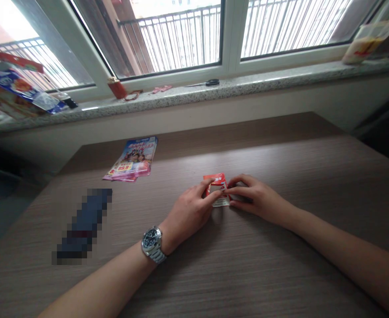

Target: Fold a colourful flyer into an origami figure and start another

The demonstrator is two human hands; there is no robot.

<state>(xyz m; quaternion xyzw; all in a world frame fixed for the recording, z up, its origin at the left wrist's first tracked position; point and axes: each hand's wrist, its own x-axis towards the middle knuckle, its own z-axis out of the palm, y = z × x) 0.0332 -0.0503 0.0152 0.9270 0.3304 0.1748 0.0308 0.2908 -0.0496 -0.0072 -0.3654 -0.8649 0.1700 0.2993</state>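
Note:
A small red-and-white printed paper (pixel 218 178) lies on the wooden table in front of me, partly covered by my fingers. It looks folded, though I cannot make out how. My left hand (pixel 194 207), with a metal watch (pixel 152 239) on its wrist, reaches over the paper's left side, thumb and index finger bent onto it. From the right, my right hand (pixel 257 195) has its curled fingertips at the paper's right edge, close to my left thumb. Both hands appear to grip the paper.
Colourful flyers (pixel 133 159) lie stacked at the table's back left. Nearer me on the left is a dark blurred-out object (pixel 86 223). Scissors (pixel 211 82), a red-brown bottle-like item (pixel 116 88) and a bright package (pixel 15 90) rest on the stone windowsill (pixel 247 84).

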